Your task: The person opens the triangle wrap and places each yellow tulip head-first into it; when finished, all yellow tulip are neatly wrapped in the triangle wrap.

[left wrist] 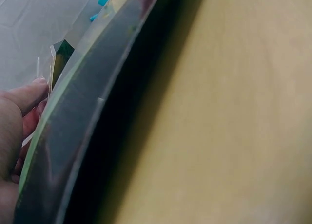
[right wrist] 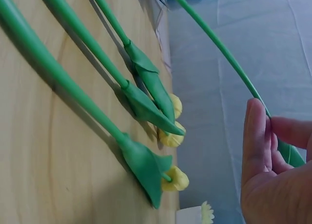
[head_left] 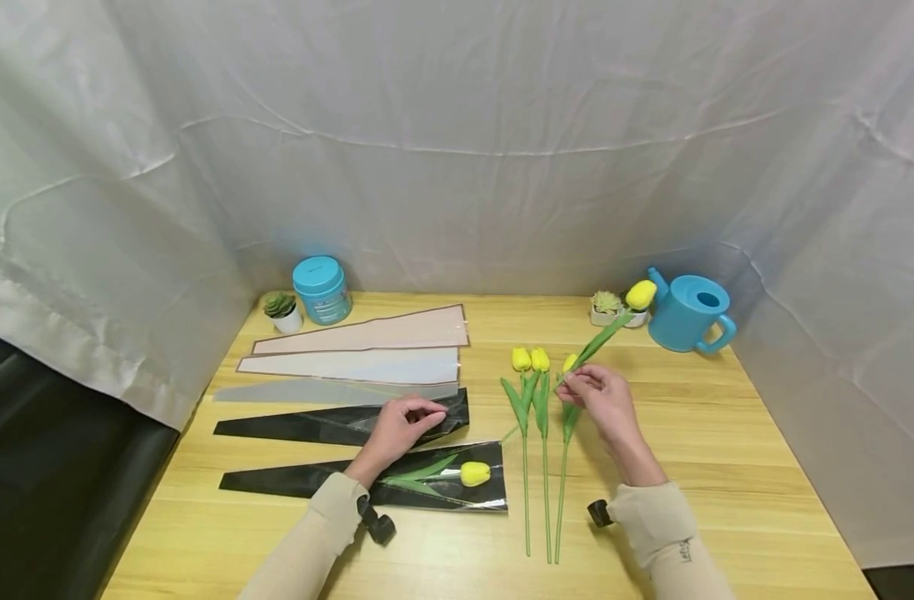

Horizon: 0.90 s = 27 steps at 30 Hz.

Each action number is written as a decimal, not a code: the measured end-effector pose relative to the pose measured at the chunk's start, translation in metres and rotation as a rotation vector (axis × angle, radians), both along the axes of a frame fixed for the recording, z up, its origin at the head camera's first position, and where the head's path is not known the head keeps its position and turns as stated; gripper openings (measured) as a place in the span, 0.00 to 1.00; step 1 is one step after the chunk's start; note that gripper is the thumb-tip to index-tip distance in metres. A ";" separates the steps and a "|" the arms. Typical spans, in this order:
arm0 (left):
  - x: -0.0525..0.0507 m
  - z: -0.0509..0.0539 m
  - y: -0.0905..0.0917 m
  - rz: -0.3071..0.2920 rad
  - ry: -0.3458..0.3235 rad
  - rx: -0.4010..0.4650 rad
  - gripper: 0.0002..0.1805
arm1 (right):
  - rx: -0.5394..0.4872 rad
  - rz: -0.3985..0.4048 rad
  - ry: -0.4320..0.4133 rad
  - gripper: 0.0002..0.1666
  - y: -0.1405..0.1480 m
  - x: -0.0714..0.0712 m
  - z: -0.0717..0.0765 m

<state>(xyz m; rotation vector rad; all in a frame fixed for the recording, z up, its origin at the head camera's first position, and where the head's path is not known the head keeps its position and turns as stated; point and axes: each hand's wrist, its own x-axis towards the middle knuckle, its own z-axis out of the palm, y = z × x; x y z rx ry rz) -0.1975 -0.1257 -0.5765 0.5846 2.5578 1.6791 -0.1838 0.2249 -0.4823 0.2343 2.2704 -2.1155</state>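
My right hand [head_left: 602,404] pinches the stem of a yellow tulip [head_left: 641,295], its bloom up to the right; in the right wrist view the green stem [right wrist: 219,46] runs from between thumb and fingers [right wrist: 256,131]. The stem slants down left toward the upper black sleeve [head_left: 292,423]. At that sleeve's wide right end, my left hand [head_left: 400,429] pinches the clear film; the left wrist view shows thumb and fingers [left wrist: 30,95] on the film edge. Below lies a black sleeve [head_left: 277,480] with a yellow tulip [head_left: 475,474] in it.
Three yellow tulips [head_left: 541,360] lie side by side, stems toward me. Grey, white [head_left: 352,365] and pink [head_left: 367,331] sleeves lie behind the black ones. At the back stand a blue jar [head_left: 322,290], small potted plants [head_left: 284,312] and a blue watering can [head_left: 685,312].
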 end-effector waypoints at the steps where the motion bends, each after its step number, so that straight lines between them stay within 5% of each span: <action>1: 0.000 0.000 -0.001 -0.004 0.002 -0.001 0.08 | -0.013 -0.008 0.003 0.17 -0.001 -0.001 -0.002; 10: 0.000 -0.001 0.000 0.004 -0.008 -0.001 0.08 | -0.134 -0.036 -0.003 0.13 -0.014 -0.005 -0.010; 27: 0.002 0.004 -0.001 0.022 -0.028 0.017 0.08 | -0.102 -0.018 -0.047 0.20 -0.046 -0.003 -0.024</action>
